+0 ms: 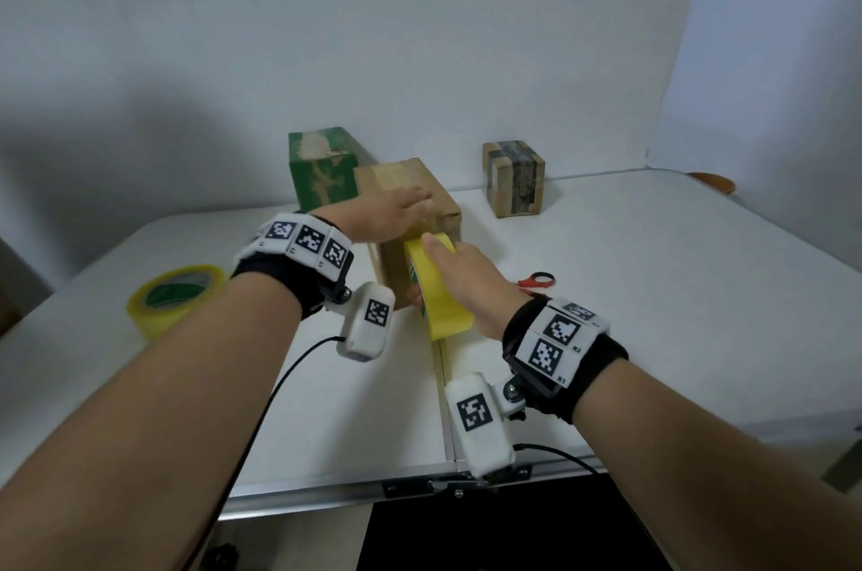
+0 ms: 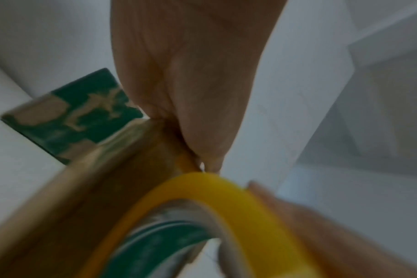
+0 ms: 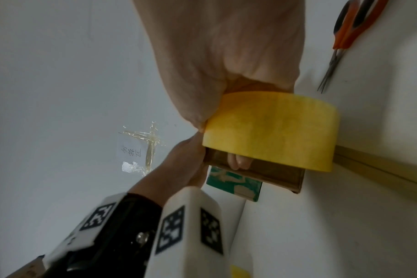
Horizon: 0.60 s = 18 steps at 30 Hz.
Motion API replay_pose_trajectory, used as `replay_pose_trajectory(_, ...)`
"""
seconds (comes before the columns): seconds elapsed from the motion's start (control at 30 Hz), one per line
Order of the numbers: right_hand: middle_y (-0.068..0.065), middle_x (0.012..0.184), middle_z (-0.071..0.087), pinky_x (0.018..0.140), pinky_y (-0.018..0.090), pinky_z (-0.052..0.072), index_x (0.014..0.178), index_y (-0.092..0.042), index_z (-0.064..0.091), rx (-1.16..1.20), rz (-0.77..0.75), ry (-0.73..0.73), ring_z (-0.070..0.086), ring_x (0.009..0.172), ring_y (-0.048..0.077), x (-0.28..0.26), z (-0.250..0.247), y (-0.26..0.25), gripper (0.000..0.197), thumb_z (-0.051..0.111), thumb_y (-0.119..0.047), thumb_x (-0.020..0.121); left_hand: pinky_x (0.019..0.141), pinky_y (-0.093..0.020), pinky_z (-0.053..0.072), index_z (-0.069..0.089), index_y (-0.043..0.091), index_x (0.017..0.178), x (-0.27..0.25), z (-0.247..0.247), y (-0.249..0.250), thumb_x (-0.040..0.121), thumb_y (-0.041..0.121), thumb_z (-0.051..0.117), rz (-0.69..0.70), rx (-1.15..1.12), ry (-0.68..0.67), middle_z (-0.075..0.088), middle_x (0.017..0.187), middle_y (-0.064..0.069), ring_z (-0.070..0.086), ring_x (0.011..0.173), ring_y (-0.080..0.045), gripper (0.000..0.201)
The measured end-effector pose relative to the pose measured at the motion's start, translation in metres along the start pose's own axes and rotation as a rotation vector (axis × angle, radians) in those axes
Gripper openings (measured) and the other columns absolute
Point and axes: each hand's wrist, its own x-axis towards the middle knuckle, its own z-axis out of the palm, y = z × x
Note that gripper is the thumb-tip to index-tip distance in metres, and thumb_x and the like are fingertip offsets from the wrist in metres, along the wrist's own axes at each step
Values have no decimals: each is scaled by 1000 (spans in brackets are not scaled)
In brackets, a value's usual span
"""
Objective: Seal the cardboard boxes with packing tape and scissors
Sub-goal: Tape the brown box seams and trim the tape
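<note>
The left hand (image 1: 387, 216) lies flat, fingers straight, on top of the plain brown cardboard box (image 1: 434, 192), apparently pressing it down so that it does not slide while tape is drawn along it. The right hand (image 1: 462, 286) is curled round a yellow roll of packing tape (image 1: 443, 318), thumb over the outer rim and fingertips (image 3: 238, 161) through the core, and holds the roll on edge against the box's near face, just below the left hand. That placement suggests a strip is being laid from the top over the front edge, though the strip itself is too blurred to make out. The red-handled scissors (image 1: 536, 281) lie closed on the white table (image 1: 653, 290) just beyond the right hand, within easy reach for the cut. A second yellow tape roll (image 1: 175, 297) rests outside the left forearm. Beyond the left hand stands a green printed box (image 1: 322, 169); a small taped brown box (image 1: 513, 178) sits farther off, past the right hand.
</note>
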Motion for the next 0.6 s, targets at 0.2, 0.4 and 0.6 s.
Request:
replay_pose_trajectory(0.2,9,98,66,93,39,49,112,-4,64,-168,-73,58,63,97,27,-3,-20,-2,78,23,-69,95,119,-39,3,15,21,155,5,12,-10,104,45,19,44,120,13,11,162,2,9,149,-14,57)
replay_pose_trajectory(0.4,15,112,68,76,29,56,111,-3,65,-565,72,142,66,87,22,32,-92,11,26,47,-13,97,121,-43,1,15,23,155,9,12,-13,103,49,16,59,96,12,10,162,4,6,149,-12,58)
replay_pose_trajectory(0.6,13,128,57,92,34,51,124,-11,61,-1211,190,-28,59,111,29,52,-102,33,32,58,-16,93,119,-42,0,14,24,155,9,12,-15,103,48,15,57,62,9,10,162,5,5,149,-12,57)
